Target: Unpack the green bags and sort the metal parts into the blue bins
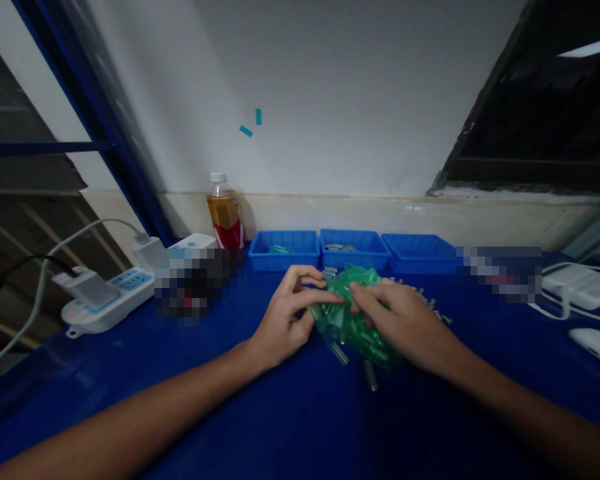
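A crumpled green plastic bag point(360, 317) lies on the blue tabletop between my hands, with small pale cylinders showing through its film. My left hand point(293, 313) grips the bag's left edge, its index finger reaching across the top. At the bag's right side, my right hand point(405, 323) has its thumb and index finger closed on the film; its other fingers are partly hidden. Two small metal cylinders point(371, 375) rest in front of the bag. Behind my right hand, several small metal pieces point(427, 300) are scattered.
Three blue trays line the wall: the left tray point(284, 262) has greenish pieces, the middle tray point(355, 260) metal pieces, beside the right tray point(420, 257). A drink bottle point(225, 213) and power strip point(110, 300) stand left. A white mouse-like object point(597, 347) lies right.
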`<state>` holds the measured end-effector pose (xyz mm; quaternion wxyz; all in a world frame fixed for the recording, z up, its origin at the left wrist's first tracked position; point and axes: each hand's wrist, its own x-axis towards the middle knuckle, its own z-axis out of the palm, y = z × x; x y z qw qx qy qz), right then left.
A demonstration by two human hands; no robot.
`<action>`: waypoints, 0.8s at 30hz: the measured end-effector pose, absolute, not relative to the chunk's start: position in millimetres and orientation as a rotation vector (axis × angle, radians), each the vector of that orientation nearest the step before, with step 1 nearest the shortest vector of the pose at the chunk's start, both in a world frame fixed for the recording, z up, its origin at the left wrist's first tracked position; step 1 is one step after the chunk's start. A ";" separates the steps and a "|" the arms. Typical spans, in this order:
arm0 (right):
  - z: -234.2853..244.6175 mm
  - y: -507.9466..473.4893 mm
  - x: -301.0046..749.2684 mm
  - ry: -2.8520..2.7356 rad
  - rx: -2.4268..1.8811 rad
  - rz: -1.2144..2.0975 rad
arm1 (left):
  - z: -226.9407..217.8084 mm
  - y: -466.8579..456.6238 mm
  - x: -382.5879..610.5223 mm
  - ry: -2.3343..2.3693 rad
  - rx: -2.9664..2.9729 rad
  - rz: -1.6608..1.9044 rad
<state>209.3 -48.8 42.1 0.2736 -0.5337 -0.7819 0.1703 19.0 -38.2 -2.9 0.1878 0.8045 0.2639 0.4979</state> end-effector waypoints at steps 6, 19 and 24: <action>25.3 -55.3 210.8 -1.828 -1.309 0.757 | -2.0 -44.7 18.1 0.615 2.391 1.392; 26.7 -59.3 210.0 -1.751 -1.201 0.579 | 6.2 -49.9 18.5 0.721 2.394 1.209; 25.3 -64.1 205.9 -1.747 -0.995 0.254 | 10.2 -52.8 15.9 0.811 2.309 1.201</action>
